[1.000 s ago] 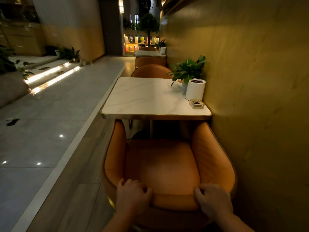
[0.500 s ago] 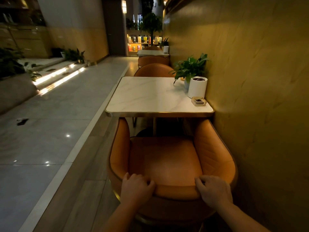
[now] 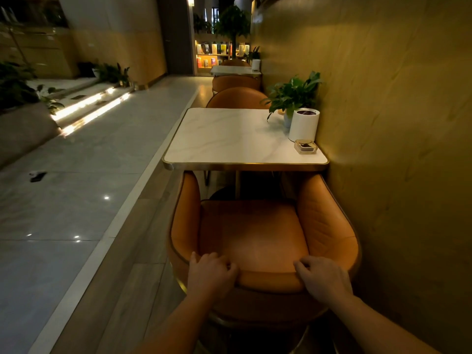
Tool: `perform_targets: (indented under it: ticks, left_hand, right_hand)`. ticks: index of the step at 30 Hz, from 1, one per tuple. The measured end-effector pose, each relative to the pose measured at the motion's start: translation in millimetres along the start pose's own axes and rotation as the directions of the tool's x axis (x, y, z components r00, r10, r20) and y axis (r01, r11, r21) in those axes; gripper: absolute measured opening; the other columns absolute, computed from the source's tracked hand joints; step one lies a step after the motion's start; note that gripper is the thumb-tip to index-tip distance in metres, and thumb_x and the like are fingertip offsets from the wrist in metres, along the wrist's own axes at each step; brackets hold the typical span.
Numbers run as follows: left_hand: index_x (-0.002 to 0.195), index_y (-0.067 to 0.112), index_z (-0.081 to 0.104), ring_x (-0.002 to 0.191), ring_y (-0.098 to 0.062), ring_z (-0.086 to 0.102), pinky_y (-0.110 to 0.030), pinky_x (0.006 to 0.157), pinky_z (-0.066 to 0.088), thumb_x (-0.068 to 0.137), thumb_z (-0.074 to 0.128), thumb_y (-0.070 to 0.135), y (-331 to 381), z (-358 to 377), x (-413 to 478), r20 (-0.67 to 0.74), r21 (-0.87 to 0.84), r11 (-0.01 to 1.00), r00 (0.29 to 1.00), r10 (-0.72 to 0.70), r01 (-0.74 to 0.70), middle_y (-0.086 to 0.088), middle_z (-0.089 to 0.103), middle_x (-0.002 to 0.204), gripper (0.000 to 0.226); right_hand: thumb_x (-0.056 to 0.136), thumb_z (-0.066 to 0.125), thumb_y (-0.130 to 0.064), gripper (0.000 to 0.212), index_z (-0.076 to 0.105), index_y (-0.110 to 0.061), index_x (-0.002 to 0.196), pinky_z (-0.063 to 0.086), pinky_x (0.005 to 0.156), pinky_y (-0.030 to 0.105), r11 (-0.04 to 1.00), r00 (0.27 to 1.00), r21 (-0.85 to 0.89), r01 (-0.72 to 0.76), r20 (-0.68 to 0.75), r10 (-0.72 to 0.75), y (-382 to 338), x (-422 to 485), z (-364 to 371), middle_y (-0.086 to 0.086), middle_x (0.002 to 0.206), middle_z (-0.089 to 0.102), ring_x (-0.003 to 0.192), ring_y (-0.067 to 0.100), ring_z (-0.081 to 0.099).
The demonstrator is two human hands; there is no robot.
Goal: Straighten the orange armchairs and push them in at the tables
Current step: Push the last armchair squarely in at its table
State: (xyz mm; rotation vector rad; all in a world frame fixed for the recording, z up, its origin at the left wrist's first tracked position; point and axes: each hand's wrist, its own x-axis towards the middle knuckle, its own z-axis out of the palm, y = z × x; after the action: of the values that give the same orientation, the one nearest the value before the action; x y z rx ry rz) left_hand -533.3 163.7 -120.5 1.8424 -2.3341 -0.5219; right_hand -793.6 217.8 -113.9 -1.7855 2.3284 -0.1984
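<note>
An orange armchair (image 3: 255,231) stands right in front of me, facing a white marble table (image 3: 229,139) with a gold rim. The tips of its armrests sit just under the table's near edge. My left hand (image 3: 210,273) grips the top of the backrest on the left. On the right side of the same backrest, my right hand (image 3: 323,277) is closed over the top edge. A second orange armchair (image 3: 236,98) stands at the far side of this table. Behind it, a third armchair (image 3: 235,83) faces a further table (image 3: 235,70).
A yellow wall (image 3: 396,123) runs close along the right of the chair and table. On the table by the wall stand a potted plant (image 3: 293,95), a white cylinder (image 3: 304,125) and a small ashtray (image 3: 305,146). A tiled walkway (image 3: 76,200) and lit steps (image 3: 89,106) lie to the left.
The armchair has slid forward toward the table, its armrests now reaching under the table edge. Both hands kept their grip on the backrest and my arms have stretched out.
</note>
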Motion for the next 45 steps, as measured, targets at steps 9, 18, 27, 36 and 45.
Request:
perform_targets:
  ticks: [9,18,27,36,45]
  left_hand:
    - [0.083,0.027,0.060,0.097,-0.014,0.052,-0.058,0.119,0.012,0.095,0.022,0.049,-2.6,1.8,4.5,0.063,0.026,1.000,0.998,-0.010,0.008,0.006,0.057,0.091,0.045]
    - [0.145,0.030,0.039,0.145,-0.026,0.028,-0.067,0.116,0.000,0.100,0.022,0.054,4.0,-23.0,-9.3,0.016,0.112,0.992,0.998,-0.058,0.055,-0.003,0.044,0.148,0.054]
    - [0.157,0.036,0.013,0.153,-0.027,0.007,-0.062,0.120,-0.004,0.100,0.023,0.061,17.1,-93.4,-34.8,-0.009,0.097,0.993,0.998,-0.059,0.060,-0.005,0.016,0.166,0.063]
    - [0.158,0.033,0.012,0.153,-0.028,0.006,-0.062,0.120,0.000,0.100,0.027,0.059,7.8,-136.2,-57.0,0.023,0.062,0.994,0.996,-0.092,0.090,-0.006,0.015,0.166,0.065]
    - [0.157,0.033,0.016,0.152,-0.028,0.013,-0.062,0.119,0.013,0.098,0.032,0.060,-30.5,-110.3,-32.0,0.165,-0.006,0.994,0.980,-0.109,0.112,-0.005,0.021,0.163,0.067]
  right_hand:
    - [0.098,0.032,-0.059,0.046,0.068,-0.033,0.107,0.053,0.079,0.034,1.000,0.999,-0.024,-0.010,0.047,0.011,-4.2,0.5,-4.0,-0.011,0.087,0.064,0.080,0.008,0.058]
    - [0.100,0.039,-0.055,0.045,0.062,-0.024,0.124,0.051,0.083,0.033,0.995,0.993,-0.016,0.102,0.063,-0.101,-12.6,-2.1,-27.2,-0.004,0.104,0.068,0.094,0.013,0.062]
    - [0.101,0.039,-0.054,0.048,0.055,-0.025,0.135,0.051,0.087,0.031,0.987,0.987,-0.011,0.158,0.016,-0.158,-33.3,-20.6,-86.4,-0.004,0.123,0.065,0.107,0.014,0.061]
    - [0.100,0.044,-0.052,0.049,0.051,-0.022,0.139,0.051,0.086,0.034,0.994,0.991,0.039,0.105,0.083,-0.108,-56.4,-37.5,-113.2,0.000,0.126,0.064,0.111,0.019,0.060]
    - [0.096,0.054,-0.050,0.046,0.058,-0.020,0.130,0.051,0.083,0.034,0.977,0.978,0.112,-0.181,0.124,0.167,-59.2,-38.3,-77.1,0.002,0.123,0.064,0.109,0.020,0.058]
